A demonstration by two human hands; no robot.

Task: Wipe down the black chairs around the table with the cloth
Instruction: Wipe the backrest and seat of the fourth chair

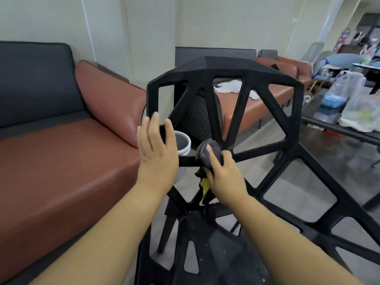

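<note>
Big black chair (226, 68) standing between brown sofa (61, 157) and table (339, 128). Person's right hand (224, 173) squeezing grey cloth (207, 149), fingers curled round it, pressing it where chair-back bars meet. Person's left hand (157, 153) leaning on chair back's left edge, fingers straight and apart.

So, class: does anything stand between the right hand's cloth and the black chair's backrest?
Nothing visible. The right hand presses the cloth straight onto the black chair where its struts meet; the left hand rests on the frame beside it.
</note>
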